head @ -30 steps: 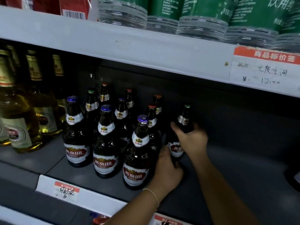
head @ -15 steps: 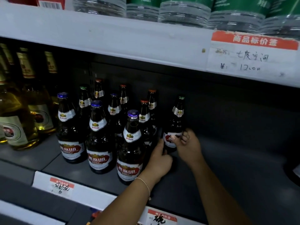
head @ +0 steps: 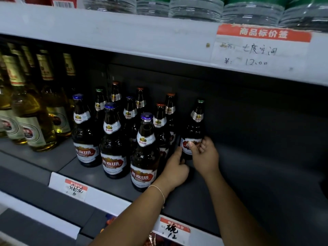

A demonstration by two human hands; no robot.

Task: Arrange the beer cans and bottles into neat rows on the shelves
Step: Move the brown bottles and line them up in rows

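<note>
a: which step is this?

b: squaring up the green-capped bottle (head: 194, 128), i'd judge. it stands upright on the dark shelf (head: 257, 174), at about three o'clock from the cluster of dark u8 bottles (head: 113, 139) and a little apart from them, so it reads as the start of a new column.

a: and the hands?

b: the right hand (head: 205, 157) is wrapped around the lower label, thumb across the front and fingers curled round the far side, closed on the glass. the left hand (head: 174, 167) sits at seven o'clock from the bottle's base, loosely curled, its thumb touching the label's left edge. whether its fingers press on the base i cannot tell (they are hidden in shadow).

a: next move?

b: probably nudging it toward nine o'clock until it lines up with the row, label facing out, then letting go gently. the tall clear bottles (head: 35, 121) stand well off at nine o'clock and need no care here.
</note>
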